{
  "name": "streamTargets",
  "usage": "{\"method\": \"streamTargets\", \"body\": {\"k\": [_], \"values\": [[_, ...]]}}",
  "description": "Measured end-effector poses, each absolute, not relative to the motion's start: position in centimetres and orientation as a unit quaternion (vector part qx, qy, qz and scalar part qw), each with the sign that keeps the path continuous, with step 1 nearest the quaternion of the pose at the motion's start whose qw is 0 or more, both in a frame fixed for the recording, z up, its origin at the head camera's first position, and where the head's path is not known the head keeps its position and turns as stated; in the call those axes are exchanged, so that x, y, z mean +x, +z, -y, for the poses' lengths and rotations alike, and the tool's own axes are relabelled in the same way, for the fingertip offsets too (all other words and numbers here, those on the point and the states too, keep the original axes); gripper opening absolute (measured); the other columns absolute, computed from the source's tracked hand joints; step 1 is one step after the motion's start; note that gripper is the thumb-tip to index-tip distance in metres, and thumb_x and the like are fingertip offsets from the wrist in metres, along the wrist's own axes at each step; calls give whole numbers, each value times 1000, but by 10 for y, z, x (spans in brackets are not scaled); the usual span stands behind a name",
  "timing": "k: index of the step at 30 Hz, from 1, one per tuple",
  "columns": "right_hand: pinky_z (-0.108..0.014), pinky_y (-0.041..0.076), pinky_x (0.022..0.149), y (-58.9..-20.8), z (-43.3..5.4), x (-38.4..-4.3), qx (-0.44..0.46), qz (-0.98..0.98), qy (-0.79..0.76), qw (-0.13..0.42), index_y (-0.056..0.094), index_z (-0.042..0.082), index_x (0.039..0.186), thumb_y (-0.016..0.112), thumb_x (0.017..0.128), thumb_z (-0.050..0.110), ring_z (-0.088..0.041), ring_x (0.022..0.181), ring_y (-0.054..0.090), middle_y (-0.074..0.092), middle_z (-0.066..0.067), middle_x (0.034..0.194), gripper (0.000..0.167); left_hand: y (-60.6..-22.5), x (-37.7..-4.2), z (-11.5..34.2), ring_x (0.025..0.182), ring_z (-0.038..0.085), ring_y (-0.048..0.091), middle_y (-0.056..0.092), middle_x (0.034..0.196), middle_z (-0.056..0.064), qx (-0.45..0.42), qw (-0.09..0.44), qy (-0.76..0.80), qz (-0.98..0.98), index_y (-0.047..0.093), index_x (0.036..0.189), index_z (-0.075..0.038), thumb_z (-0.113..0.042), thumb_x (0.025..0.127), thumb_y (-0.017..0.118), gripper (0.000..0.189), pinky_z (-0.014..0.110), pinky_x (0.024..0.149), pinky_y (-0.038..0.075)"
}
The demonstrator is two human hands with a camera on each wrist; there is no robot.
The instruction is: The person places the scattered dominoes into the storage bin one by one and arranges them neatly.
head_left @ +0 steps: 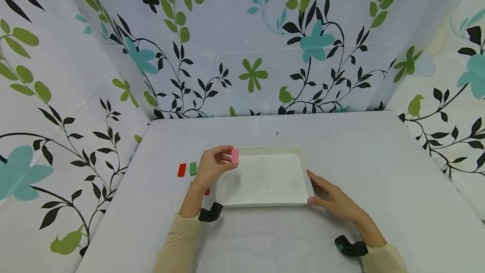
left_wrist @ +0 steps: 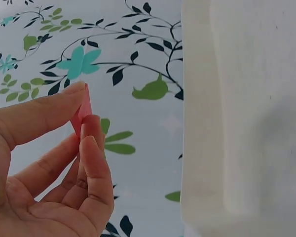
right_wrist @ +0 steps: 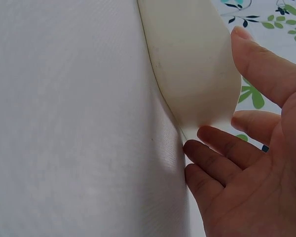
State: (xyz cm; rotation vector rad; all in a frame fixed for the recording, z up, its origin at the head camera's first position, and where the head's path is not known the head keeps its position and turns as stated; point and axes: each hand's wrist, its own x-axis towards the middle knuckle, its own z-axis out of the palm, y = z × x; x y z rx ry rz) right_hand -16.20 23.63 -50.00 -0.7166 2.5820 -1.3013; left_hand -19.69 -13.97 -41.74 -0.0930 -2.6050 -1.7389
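1. Nearest, beige sleeves (head_left: 178, 243) reach over the white table (head_left: 273, 243), a black wrist mount (head_left: 211, 212) at each cuff
2. The right hand (head_left: 337, 199) lies at the right end of the white tray (head_left: 273, 180), its fingers loosely extended, fingertips touching the outer wall
3. Left of the tray, a red piece (head_left: 207, 191) shows partly, the left forearm hiding the rest
4. The left hand (head_left: 212, 164) pinches a pink block (head_left: 235, 156) between thumb and fingertips, raised near the tray's far left corner
5. Beside that hand, a green block (head_left: 193, 168) and a red block (head_left: 182, 170) lie just apart
6. Farthest hangs a curtain (head_left: 223, 49) printed with leaves and flowers
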Motion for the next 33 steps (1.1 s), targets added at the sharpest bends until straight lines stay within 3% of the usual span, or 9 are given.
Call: {"method": "streamTargets", "body": {"k": [9, 12, 15, 19, 29, 31, 33], "values": [[-4, 21, 102, -499, -235, -161, -241, -867, -431, 75, 26, 12, 155, 70, 89, 33, -38, 142, 32, 27, -16, 159, 82, -427, -209, 75, 90, 21, 67, 68, 111, 13, -72, -7, -574, 816, 65, 123, -4, -2, 78, 79, 47, 30, 79, 57], [-15, 28, 108, -499, -234, -162, -240, -870, -424, 74, 27, 10, 155, 70, 89, 33, -41, 142, 32, 28, -17, 159, 82, -431, -212, 58, 88, 20, 67, 68, 109, 13, -76, -14, -575, 814, 65, 123, -4, -1, 77, 79, 48, 28, 75, 57], [-37, 36, 111, -499, -233, -162, -241, -874, -415, 73, 27, 9, 154, 70, 89, 33, -43, 141, 33, 29, -18, 158, 81, -438, -216, 41, 86, 18, 67, 68, 107, 13, -69, -21, -581, 811, 65, 123, -4, 0, 76, 80, 50, 26, 71, 56], [-54, 36, 107, -498, -233, -162, -234, -877, -413, 77, 28, 7, 154, 70, 89, 34, -41, 141, 35, 30, -17, 158, 82, -447, -219, 22, 83, 15, 66, 68, 102, 12, -48, -29, -589, 806, 66, 122, -5, 0, 74, 81, 50, 24, 69, 55], [-59, 31, 108, -498, -233, -162, -232, -869, -428, 85, 28, 7, 154, 69, 89, 34, -43, 142, 31, 29, -18, 158, 82, -472, -224, -14, 69, 9, 61, 67, 83, 5, 8, -28, -588, 808, 72, 114, -10, 2, 68, 84, 49, 21, 60, 50], [-50, 33, 111, -498, -233, -162, -231, -869, -429, 84, 28, 8, 154, 70, 89, 34, -41, 143, 31, 30, -16, 158, 81, -476, -225, -19, 65, 7, 58, 67, 80, 4, 14, -26, -578, 815, 72, 112, -10, 3, 67, 84, 49, 19, 58, 48], [-33, 33, 113, -499, -234, -162, -231, -868, -431, 84, 29, 9, 154, 70, 89, 35, -37, 144, 31, 30, -14, 159, 81, -480, -225, -24, 63, 6, 55, 67, 77, 4, 19, -22, -567, 823, 73, 111, -9, 4, 66, 83, 48, 18, 56, 45]]}}
